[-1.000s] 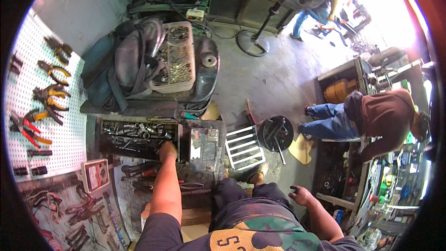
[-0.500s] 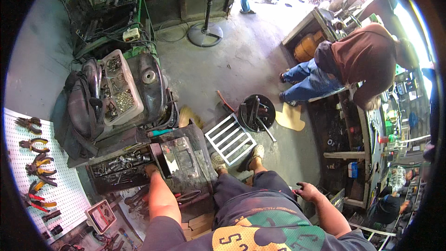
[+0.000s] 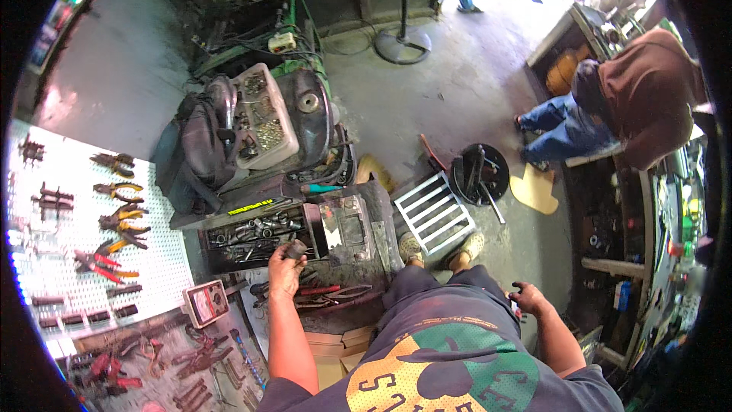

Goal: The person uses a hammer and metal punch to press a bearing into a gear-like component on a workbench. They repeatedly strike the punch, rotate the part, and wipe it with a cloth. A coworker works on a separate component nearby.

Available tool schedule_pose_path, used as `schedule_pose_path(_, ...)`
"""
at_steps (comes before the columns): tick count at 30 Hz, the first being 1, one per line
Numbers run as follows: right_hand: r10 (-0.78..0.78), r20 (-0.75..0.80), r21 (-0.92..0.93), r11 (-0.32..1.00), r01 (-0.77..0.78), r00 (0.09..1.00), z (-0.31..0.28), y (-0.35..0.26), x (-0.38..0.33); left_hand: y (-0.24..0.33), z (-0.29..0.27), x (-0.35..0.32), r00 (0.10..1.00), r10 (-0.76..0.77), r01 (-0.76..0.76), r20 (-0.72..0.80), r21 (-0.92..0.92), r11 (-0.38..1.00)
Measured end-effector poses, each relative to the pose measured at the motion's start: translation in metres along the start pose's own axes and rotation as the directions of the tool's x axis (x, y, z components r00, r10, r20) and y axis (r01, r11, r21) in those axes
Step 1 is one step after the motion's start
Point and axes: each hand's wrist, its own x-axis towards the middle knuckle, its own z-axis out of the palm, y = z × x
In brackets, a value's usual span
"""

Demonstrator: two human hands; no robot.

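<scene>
The left hand (image 3: pixel 286 271) is raised over the near edge of an open, grimy black metal toolbox (image 3: pixel 263 238), its fingers (image 3: pixel 292 258) curled shut around a small dark cylindrical socket (image 3: pixel 296 249) that sticks up out of the grip. The toolbox tray holds a jumble of chrome sockets and wrenches, and its lid stands open just right of the hand. Just near of the toolbox, red-handled pliers (image 3: pixel 324 291) lie on the cluttered counter (image 3: pixel 335 313).

The right hand (image 3: pixel 528 299) hangs well apart on the right, beside the person's hip, fingers loosely half-curled and holding nothing that can be seen.

To the left, a white pegboard (image 3: pixel 69 214) carries rows of pliers with orange and red grips, and a small red-framed meter (image 3: pixel 206 304) rests at its near corner. Far of the toolbox, a cream plastic organiser tray of small hardware (image 3: pixel 263 118) lies on a dark fuel tank. On the concrete floor to the right are a white metal grille (image 3: pixel 435 214) and a round black disc (image 3: pixel 480 174). Another person in a maroon hooded top (image 3: pixel 648 95) bends over at the far right.
</scene>
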Motion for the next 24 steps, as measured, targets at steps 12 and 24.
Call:
schedule_pose_path(12, -0.180, -0.131, 0.156, 0.967, 0.200, 0.975, -0.043, 0.033, 0.070, -0.023, 0.278, -0.102, 0.710, -0.140, 0.105, 0.690, 0.093, 0.990)
schedule_pose_path(24, 0.181, 0.268, 0.526, 0.795, -0.301, 0.946, 0.110, 0.370, 0.118, -0.143, 0.584, -0.184, 0.460, -0.454, -0.452, 0.763, 0.642, 0.620)
